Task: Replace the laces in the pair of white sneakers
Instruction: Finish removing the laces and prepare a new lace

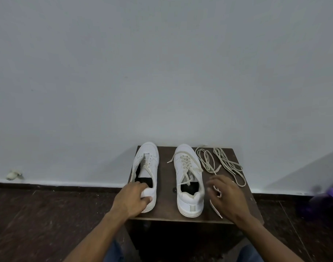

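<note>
Gripping the heel of the left sneaker (146, 167), the person's left hand (132, 200) wraps its fingers over the collar while the thumb presses the back of the heel. This shoe stands on the left side of a small dark wooden table (166, 188), toe pointing away toward the far wall (162, 72). Most of its eyelets are bare, and one cream lace strand (147, 168) trails loosely across the tongue.

Just right of it, with a gap of bare wood between them, stands the right sneaker (189, 178), fully laced in cream, its lace ends untied and splayed to both sides.

On the right side of the table, the right hand (227, 196) hovers palm down with fingers curled loosely over a loose lace (215, 207) that lies on the near right part of the tabletop; whether the fingers actually pinch it cannot be told. Farther back, beside the right sneaker, lie two coiled spare laces (221, 163), side by side and near the far edge.

A dark wooden floor (39, 220) surrounds the table, and a blurred purple object (332, 193) sits at the right edge of the view.
</note>
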`<move>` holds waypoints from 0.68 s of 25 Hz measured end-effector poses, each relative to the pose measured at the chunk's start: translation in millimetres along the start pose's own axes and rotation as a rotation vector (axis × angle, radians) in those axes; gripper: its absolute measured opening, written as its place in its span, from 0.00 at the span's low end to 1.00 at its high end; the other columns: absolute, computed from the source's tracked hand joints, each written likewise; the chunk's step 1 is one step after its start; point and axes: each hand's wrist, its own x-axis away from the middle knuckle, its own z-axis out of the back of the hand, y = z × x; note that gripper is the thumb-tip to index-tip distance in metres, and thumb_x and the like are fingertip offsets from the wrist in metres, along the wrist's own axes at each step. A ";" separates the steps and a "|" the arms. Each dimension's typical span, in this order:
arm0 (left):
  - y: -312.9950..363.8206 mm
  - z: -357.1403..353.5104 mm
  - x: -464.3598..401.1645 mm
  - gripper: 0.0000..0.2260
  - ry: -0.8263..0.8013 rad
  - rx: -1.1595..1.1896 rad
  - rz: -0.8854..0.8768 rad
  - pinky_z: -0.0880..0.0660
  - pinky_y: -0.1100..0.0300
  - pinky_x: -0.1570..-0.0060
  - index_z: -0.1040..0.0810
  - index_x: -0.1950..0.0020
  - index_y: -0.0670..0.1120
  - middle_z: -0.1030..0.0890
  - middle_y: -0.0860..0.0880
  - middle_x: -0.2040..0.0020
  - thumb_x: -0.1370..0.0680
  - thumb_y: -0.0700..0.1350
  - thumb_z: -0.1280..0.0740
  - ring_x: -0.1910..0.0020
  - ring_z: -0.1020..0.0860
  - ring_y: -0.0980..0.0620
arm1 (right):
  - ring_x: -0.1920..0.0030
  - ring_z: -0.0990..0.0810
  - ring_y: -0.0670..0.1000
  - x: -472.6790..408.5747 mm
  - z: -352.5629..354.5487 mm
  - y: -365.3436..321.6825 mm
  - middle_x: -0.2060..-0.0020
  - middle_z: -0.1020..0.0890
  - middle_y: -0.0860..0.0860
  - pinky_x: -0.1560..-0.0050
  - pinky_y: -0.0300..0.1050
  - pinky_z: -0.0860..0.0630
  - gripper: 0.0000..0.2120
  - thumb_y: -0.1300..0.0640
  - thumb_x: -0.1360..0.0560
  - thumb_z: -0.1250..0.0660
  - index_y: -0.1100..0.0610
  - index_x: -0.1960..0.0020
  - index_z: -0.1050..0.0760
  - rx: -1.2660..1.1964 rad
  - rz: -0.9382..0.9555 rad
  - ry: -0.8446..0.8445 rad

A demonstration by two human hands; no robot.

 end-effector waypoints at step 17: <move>124.4 -2.5 -29.6 0.14 0.056 0.194 0.105 0.24 0.54 0.47 0.21 0.40 0.52 0.24 0.53 0.40 0.24 0.48 0.37 0.45 0.21 0.48 | 0.49 0.22 0.47 25.7 -30.2 -73.9 0.53 0.18 0.45 0.31 0.46 0.37 0.16 0.42 0.31 0.40 0.50 0.51 0.23 0.005 0.090 -0.424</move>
